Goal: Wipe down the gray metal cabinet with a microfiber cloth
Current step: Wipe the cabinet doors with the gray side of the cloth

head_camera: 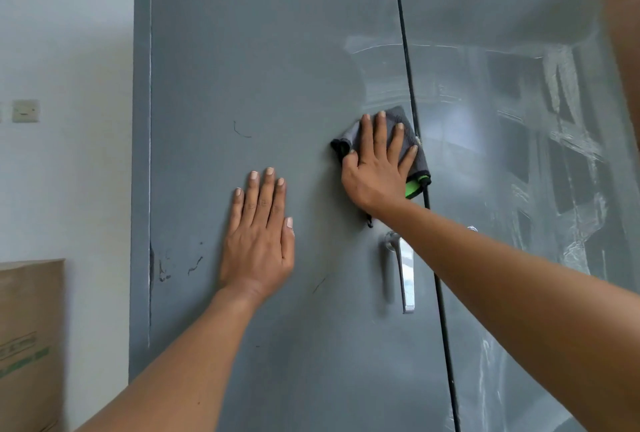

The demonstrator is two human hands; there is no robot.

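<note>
The gray metal cabinet [263,50] fills most of the view, with two doors split by a dark vertical seam. My right hand [377,165] presses a gray microfiber cloth [417,158] with a green and black edge flat against the left door, right beside the seam and above the handle. My left hand [261,234] lies flat on the left door with fingers spread, lower and to the left of the cloth, holding nothing. Dark scuff marks show on the left door near its left edge.
A silver lever handle [403,272] hangs on the left door below the cloth. The right door [519,140] is glossy with streaks and reflections. A cardboard box [31,345] stands at the lower left against a white wall with a light switch [25,111].
</note>
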